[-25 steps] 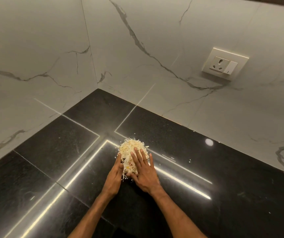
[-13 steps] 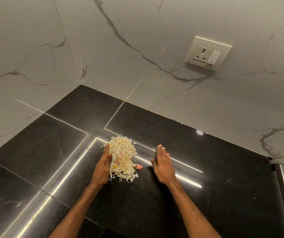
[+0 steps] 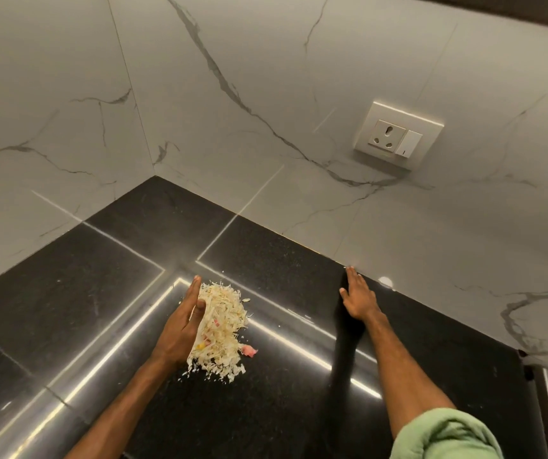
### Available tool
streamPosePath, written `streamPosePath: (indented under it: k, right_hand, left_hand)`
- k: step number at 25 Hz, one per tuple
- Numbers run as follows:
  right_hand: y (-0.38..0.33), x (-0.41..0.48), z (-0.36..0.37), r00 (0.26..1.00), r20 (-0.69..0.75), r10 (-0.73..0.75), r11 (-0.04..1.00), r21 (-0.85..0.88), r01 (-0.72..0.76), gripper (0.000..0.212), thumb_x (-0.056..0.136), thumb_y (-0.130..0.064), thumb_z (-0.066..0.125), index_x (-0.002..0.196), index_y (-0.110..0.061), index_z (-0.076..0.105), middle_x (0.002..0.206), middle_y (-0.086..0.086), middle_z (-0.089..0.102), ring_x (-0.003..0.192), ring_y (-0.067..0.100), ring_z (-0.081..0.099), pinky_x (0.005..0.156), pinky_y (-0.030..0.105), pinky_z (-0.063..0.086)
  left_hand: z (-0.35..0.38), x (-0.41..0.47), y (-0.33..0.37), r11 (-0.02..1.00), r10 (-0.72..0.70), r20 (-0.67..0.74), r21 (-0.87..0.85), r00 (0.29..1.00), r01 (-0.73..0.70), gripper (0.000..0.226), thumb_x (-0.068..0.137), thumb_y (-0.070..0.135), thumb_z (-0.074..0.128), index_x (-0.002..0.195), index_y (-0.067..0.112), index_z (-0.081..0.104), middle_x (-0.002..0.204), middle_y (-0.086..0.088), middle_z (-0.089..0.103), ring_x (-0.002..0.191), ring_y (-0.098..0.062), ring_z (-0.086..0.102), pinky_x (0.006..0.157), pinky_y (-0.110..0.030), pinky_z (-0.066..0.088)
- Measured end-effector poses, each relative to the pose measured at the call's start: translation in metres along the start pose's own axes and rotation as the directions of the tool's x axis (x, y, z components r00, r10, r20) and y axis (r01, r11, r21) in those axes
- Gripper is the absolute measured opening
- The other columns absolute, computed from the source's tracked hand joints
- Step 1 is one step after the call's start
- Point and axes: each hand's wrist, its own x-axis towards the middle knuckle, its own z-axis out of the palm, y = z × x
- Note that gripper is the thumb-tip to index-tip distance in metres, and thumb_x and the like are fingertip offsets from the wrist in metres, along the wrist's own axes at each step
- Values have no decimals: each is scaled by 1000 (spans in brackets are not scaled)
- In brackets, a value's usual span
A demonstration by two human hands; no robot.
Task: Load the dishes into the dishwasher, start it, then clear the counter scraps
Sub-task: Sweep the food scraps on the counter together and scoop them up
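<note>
Black polished stone forms the counter (image 3: 67, 293), which meets a white marble wall (image 3: 233, 94) in a corner at upper left. Left of centre, the left hand (image 3: 180, 323) stands on edge, fingers straight, pressed against the left side of a heap of pale shredded scraps (image 3: 223, 326), thumb resting on it. One pink bit (image 3: 249, 350) lies at the heap's lower right. Well apart to the right, the right hand (image 3: 358, 299) is flat and holds nothing, fingertips at the wall's foot. A socket (image 3: 396, 135) sits on the wall above. A green sleeve (image 3: 444, 435) shows at lower right.
</note>
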Motion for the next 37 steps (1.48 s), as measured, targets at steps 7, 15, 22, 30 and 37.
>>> streamPosePath:
  k: [7, 15, 22, 30, 37]
  right_hand:
    - [14, 17, -9, 999, 18, -31, 999, -8, 31, 58, 105, -19, 42, 157, -26, 18, 158, 12, 30, 148, 28, 19, 118, 54, 21]
    - [12, 28, -10, 986, -169, 9, 932, 357, 53, 45, 102, -1, 41, 147, -7, 43, 137, 16, 52, 120, 24, 51, 111, 39, 38]
    - [-6, 28, 14, 991, -137, -10, 1000, 12, 12, 46, 106, -29, 41, 151, -22, 40, 144, 8, 36, 130, 26, 34, 111, 41, 28]
    - [-50, -66, 133, 888, -86, -452, 853, 247, 459, 40, 105, -40, 39, 144, -31, 48, 157, -17, 31, 147, 0, 21, 124, 42, 16]
    - [-77, -67, 153, 964, -105, -243, 970, -39, 240, 64, 104, -54, 15, 157, -21, 2, 162, -5, -13, 152, 13, -10, 123, 40, -5]
  left_hand:
    - [7, -5, 3, 1000, -18, 13, 4, 1000, 18, 78, 74, 94, 15, 145, 63, 9, 158, 25, 9, 147, -17, 26, 117, -54, 20]
    - [12, -3, 6, 1000, -10, 41, 18, 999, 10, 70, 76, 93, 17, 141, 69, 7, 156, 28, 8, 148, -16, 23, 119, -56, 18]
    - [4, -3, -4, 998, -58, -3, 24, 998, 58, 91, 74, 94, 13, 153, 50, 10, 160, 22, 8, 146, -18, 27, 116, -57, 25]
    - [13, -17, -11, 984, -137, -80, -122, 987, 127, 103, 69, 98, 13, 155, 42, 15, 158, 14, 16, 129, -7, 31, 112, -50, 22]
    - [-7, -9, -37, 983, -183, -33, -37, 983, 182, 100, 72, 95, 12, 155, 41, 12, 163, 7, 16, 146, -18, 24, 117, -49, 17]
